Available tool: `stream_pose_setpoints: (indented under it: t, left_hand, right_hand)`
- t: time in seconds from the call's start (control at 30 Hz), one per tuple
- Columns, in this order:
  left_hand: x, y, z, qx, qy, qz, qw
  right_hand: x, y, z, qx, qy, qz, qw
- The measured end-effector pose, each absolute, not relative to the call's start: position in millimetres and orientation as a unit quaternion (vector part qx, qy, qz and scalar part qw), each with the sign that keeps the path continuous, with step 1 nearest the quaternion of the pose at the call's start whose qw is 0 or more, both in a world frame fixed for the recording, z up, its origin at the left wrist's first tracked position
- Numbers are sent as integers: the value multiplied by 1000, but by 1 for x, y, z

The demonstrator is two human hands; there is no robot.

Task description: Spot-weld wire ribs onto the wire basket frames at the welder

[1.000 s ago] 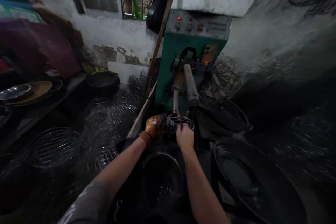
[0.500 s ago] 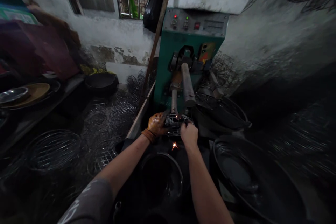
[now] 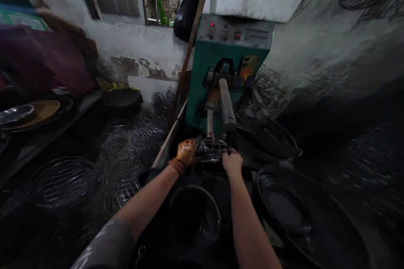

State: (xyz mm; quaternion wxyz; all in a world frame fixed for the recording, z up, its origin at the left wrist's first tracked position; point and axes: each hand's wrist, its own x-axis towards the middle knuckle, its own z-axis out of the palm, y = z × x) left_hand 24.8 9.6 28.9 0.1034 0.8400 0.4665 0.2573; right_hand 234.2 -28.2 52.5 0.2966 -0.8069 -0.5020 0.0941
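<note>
Between my hands, a small wire rack [image 3: 212, 156] sits under the electrode arms of a green spot welding machine [image 3: 202, 59]. My left hand [image 3: 187, 152], in a stained orange-brown glove, is closed on the rack's left edge. Bare and pinched at the right edge of the rack is my right hand [image 3: 232, 162]; its fingertips are partly hidden. The lower electrode [image 3: 210, 124] reaches to the far side of the rack. Above it juts a thick metal cylinder [image 3: 227, 107]. One red light glows on the control panel [image 3: 236, 31].
A round dark bowl [image 3: 195, 214] lies below my hands. To the right stand large black pans [image 3: 311, 218]. Tangled wire pieces [image 3: 126, 147] and a round wire grid [image 3: 65, 180] cover the left side. A wooden pole [image 3: 192, 38] leans beside the machine.
The sparks at the electrode and below the rack are gone, and the green panel light is off. My right hand has shifted slightly right and down, still at the rack.
</note>
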Motion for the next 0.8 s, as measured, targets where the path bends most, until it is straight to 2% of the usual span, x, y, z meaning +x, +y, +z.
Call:
stream_pose_setpoints:
  t: [0.1,0.3,0.6,0.8]
  left_hand:
    - [24,9,29,838,458,276,109]
    - [24,13,25,859,420,272,110]
    - [28,14,28,861,406,282,120]
    - [16,3,7,822,451,330,106]
  right_hand:
    - [234,-28,51,-799,-496,111,321]
    - [239,-33,50,-810,-488,74,316]
    - [241,-34,50,-816,-485,91,302]
    - [238,-32,46,-823,-478,82,298]
